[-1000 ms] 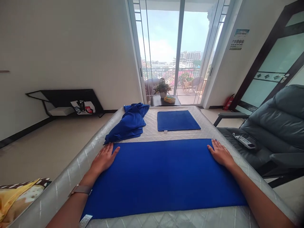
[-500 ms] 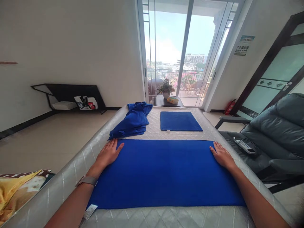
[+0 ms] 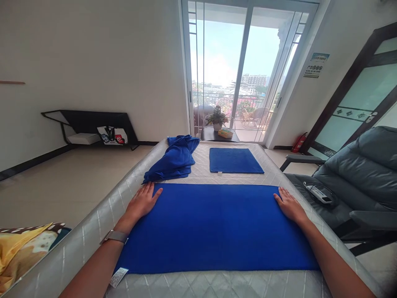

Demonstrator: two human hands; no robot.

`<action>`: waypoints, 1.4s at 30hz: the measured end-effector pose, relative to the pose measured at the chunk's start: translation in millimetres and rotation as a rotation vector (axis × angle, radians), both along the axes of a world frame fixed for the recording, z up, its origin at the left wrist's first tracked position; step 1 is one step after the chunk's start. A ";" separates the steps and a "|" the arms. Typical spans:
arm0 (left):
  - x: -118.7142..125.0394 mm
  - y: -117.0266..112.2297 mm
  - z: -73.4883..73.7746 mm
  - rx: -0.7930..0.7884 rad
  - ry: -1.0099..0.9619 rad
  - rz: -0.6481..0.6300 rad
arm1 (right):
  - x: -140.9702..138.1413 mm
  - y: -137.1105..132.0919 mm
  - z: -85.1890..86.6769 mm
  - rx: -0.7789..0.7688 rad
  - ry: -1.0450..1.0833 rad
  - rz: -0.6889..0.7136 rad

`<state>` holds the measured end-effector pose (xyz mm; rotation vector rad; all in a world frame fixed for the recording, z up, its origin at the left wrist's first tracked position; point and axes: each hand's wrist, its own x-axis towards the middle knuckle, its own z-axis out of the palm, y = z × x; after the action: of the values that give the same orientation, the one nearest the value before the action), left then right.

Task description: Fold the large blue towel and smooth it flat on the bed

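A large blue towel (image 3: 217, 225) lies spread flat across the near part of a quilted grey mattress (image 3: 89, 236). My left hand (image 3: 142, 203) rests flat on the towel's far left corner, fingers stretched out. At the far right corner my right hand (image 3: 289, 205) lies flat too, fingers extended. A white label (image 3: 118, 277) sticks out at the towel's near left corner. Beyond it, a folded blue towel (image 3: 235, 160) lies flat, and a crumpled blue towel (image 3: 174, 159) is heaped at the far left.
A grey reclining chair (image 3: 356, 182) with a remote (image 3: 319, 193) stands right of the mattress. A small dark table with a potted plant (image 3: 216, 118) sits before the glass balcony doors. A black shelf (image 3: 89, 128) lines the left wall. A yellow patterned cloth (image 3: 21, 252) lies at lower left.
Both hands stay flat on the towel's far corners. The view has shifted slightly, and the towel's near edge sits a little farther from me than a second ago.
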<state>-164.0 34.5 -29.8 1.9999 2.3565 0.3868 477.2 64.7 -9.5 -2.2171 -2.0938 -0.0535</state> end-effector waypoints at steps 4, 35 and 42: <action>-1.6 1.0 -2.9 0.000 0.006 -0.012 | -0.8 -0.3 1.4 -0.002 -0.001 0.003; 26.4 -14.1 33.4 0.331 0.040 -0.327 | 1.2 -9.6 10.4 0.369 0.340 0.278; 17.9 -15.9 39.2 0.398 0.023 -0.315 | -18.5 -20.0 24.7 0.355 0.381 0.347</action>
<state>-146.1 18.7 9.4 2.5022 2.0453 0.8735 458.7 44.8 15.2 -1.5095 -2.0276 0.0195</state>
